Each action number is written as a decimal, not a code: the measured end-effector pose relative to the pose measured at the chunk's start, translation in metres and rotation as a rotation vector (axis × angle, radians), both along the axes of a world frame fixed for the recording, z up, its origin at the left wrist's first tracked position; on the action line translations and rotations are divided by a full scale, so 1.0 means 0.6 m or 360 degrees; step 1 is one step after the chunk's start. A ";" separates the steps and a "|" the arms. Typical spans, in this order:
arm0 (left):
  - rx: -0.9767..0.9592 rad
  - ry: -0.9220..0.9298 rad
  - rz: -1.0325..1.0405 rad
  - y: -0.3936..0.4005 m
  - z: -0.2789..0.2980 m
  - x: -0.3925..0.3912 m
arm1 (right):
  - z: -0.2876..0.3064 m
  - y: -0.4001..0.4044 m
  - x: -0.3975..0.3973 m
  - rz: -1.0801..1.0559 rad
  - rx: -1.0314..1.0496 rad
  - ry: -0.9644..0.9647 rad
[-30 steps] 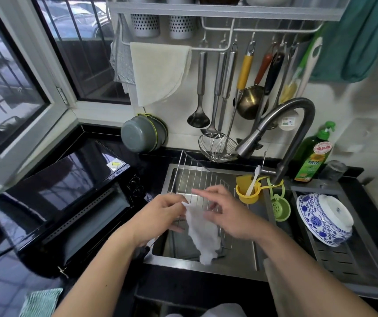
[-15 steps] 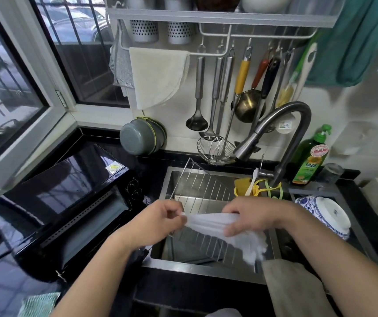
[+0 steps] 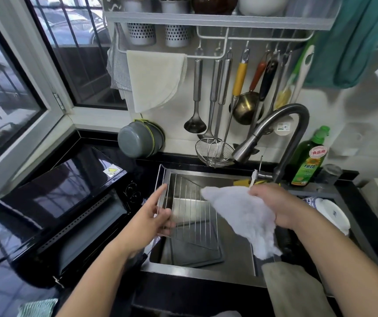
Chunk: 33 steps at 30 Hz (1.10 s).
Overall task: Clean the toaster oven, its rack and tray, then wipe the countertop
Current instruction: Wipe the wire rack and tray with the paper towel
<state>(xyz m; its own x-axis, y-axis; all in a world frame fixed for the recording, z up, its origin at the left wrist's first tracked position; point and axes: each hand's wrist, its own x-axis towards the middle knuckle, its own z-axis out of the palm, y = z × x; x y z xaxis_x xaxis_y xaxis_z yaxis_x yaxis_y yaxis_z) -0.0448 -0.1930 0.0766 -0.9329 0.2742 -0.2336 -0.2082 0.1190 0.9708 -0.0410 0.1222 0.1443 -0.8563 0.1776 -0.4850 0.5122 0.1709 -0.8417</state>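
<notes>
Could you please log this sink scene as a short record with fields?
left hand: left hand grips the wire rack by its left edge
right hand: right hand holds the white cloth over the rack
rack: tilted, standing in the sink
tray: dark tray on the sink floor beneath the rack
toaster oven: black toaster oven left of the sink
faucet: faucet, no water visible

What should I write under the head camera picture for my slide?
Left hand holds the oven rack over the sink; right hand grips a white cloth.
</notes>
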 end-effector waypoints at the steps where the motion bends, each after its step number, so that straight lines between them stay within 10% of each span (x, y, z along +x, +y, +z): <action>1: 0.0040 -0.0040 0.0038 0.002 0.000 0.005 | -0.005 0.006 -0.003 -0.0073 0.0003 0.0033; 6: 0.0248 -0.0294 0.0352 0.023 -0.009 0.012 | 0.007 -0.042 -0.010 -0.0093 0.0337 0.0645; 12: 0.0602 -0.0497 0.0350 0.061 0.007 0.039 | -0.013 -0.149 0.047 0.1431 0.0840 0.0393; 16: 0.0839 -0.0559 0.0407 0.065 0.009 0.050 | -0.044 -0.169 0.051 0.0679 0.1299 0.0871; 25: 0.0915 -0.0449 0.0364 0.096 0.033 0.085 | -0.118 -0.200 0.049 0.0920 0.1589 0.0930; 33: 0.1073 -0.0591 0.0665 0.097 0.013 0.098 | -0.149 -0.120 0.072 0.0420 0.1535 0.1058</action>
<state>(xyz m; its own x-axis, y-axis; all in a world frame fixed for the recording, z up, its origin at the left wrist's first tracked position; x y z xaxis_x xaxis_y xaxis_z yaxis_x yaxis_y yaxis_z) 0.0140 -0.1345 0.0845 -0.8836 0.1161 -0.4537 -0.4232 -0.6128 0.6674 0.0020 0.0500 0.0547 -0.9534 0.0061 0.3016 -0.1194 0.9105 -0.3960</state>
